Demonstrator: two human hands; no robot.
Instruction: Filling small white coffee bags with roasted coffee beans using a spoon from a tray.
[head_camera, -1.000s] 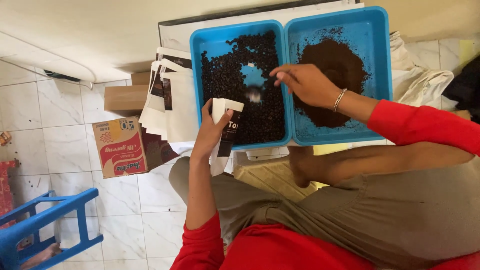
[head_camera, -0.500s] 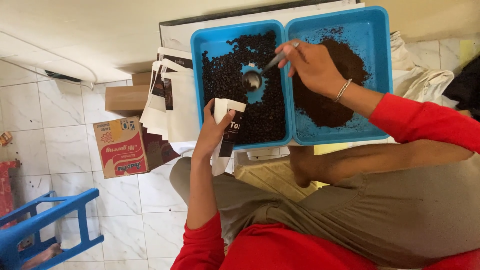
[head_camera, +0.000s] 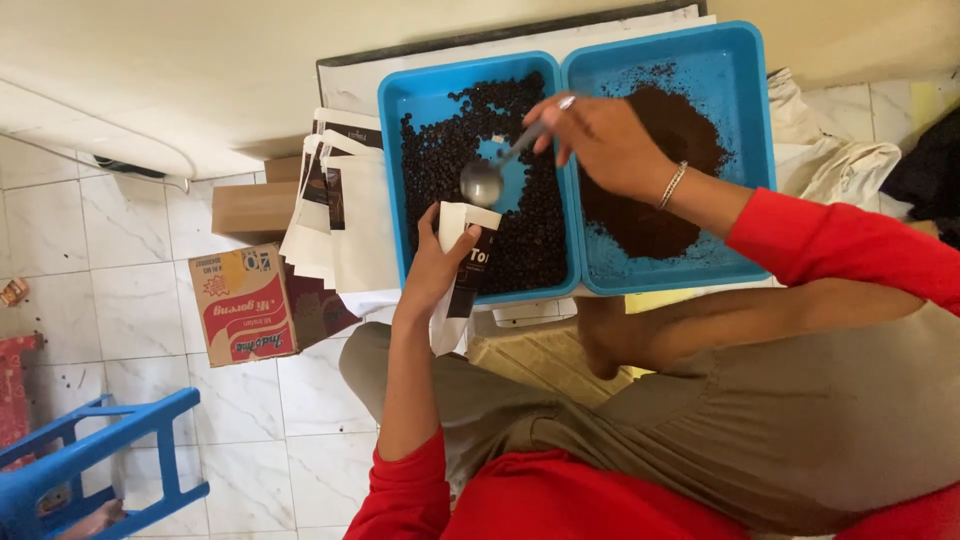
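White-tiled floor, two blue trays at frame top. Right hand (head_camera: 605, 140) grips spoon (head_camera: 492, 175), now lifted from the beans and hovering over left tray (head_camera: 395, 180), above the pouch. Left hand (head_camera: 440, 265) stays clamped on white pouch (head_camera: 462, 262) at the tray's lower edge. Right tray (head_camera: 745, 150) holds dark grounds.

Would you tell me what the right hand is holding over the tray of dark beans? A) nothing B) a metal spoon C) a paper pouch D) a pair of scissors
B: the right hand grips a metal spoon whose bowl sits above the beans in the left blue tray.
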